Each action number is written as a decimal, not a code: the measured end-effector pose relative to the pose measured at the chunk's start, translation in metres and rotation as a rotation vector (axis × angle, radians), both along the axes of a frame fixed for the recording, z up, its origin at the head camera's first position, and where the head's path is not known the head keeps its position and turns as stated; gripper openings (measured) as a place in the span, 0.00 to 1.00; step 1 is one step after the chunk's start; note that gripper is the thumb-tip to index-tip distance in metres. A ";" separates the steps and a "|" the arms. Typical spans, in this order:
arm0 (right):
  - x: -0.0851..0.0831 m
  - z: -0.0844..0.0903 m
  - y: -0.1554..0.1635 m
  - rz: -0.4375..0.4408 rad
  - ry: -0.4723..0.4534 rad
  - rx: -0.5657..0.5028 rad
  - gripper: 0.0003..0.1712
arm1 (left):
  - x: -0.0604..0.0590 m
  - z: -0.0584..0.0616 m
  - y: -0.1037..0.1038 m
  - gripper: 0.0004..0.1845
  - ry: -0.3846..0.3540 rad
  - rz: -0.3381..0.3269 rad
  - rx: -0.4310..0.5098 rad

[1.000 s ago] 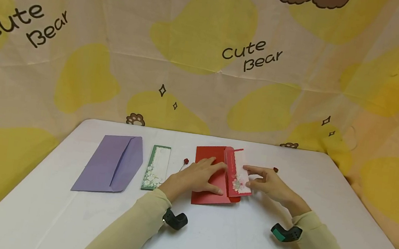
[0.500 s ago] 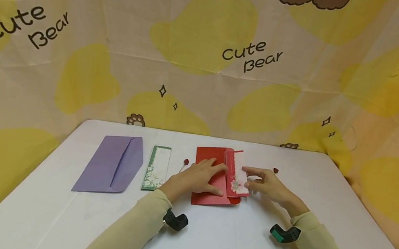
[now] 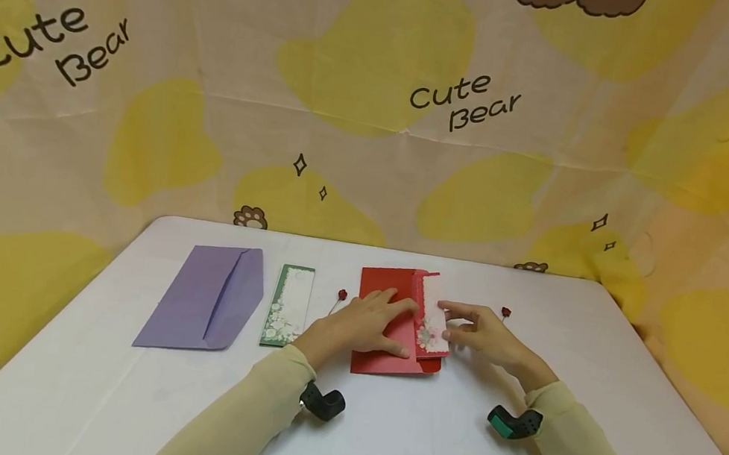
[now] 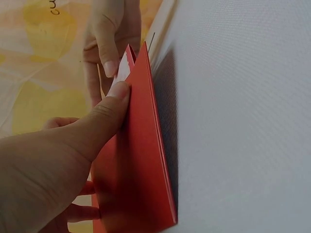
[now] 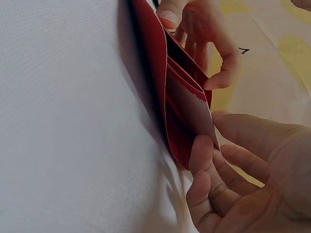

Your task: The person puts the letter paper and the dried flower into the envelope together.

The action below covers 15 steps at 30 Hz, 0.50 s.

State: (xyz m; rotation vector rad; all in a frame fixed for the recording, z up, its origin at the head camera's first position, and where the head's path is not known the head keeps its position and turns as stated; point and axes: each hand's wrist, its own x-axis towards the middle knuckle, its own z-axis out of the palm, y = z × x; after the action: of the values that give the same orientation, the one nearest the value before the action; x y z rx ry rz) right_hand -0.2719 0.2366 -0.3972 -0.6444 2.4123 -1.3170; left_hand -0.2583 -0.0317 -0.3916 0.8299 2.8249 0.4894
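A red envelope [image 3: 376,365] lies crosswise before me, its mouth facing right. My left hand [image 3: 363,325] grips it from above, thumb near the mouth on the near side in the left wrist view, fingers spread over the top. A pink-red card [image 3: 431,333] with a white floral panel sits partly inside the mouth. My right hand [image 3: 487,337] pinches the card's outer edge between thumb and fingers. In the right wrist view the card [image 5: 187,99] stands between the parted walls of the envelope [image 5: 150,43]; its inner end is hidden.
A purple envelope [image 3: 193,306] with its flap unfolded lies at the left of the white table [image 3: 394,441]. Beside it is a green-edged floral card [image 3: 292,298]. Small red flowers on thin stems lie left [image 3: 342,295] and right [image 3: 506,313] of the red envelope.
My right hand has moved left and pushed the card a little deeper into the red envelope. The left hand keeps its place on the envelope.
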 end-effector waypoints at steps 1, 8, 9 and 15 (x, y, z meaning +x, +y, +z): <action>-0.001 0.000 -0.001 0.003 0.002 -0.002 0.35 | 0.000 0.000 0.000 0.41 -0.001 0.002 0.000; -0.004 -0.003 -0.003 0.017 0.009 -0.012 0.36 | 0.000 -0.001 0.001 0.40 -0.001 0.002 0.002; -0.005 -0.003 -0.004 0.016 0.007 -0.016 0.37 | 0.000 -0.001 0.001 0.40 -0.001 0.001 0.003; -0.005 -0.003 -0.008 0.014 0.000 -0.038 0.38 | 0.000 -0.001 0.001 0.40 0.001 0.001 0.000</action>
State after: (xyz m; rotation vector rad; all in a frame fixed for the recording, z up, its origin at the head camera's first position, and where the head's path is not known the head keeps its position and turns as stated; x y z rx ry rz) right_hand -0.2771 0.2288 -0.4001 -0.6703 2.3832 -1.3598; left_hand -0.2581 -0.0311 -0.3925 0.8295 2.8261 0.4886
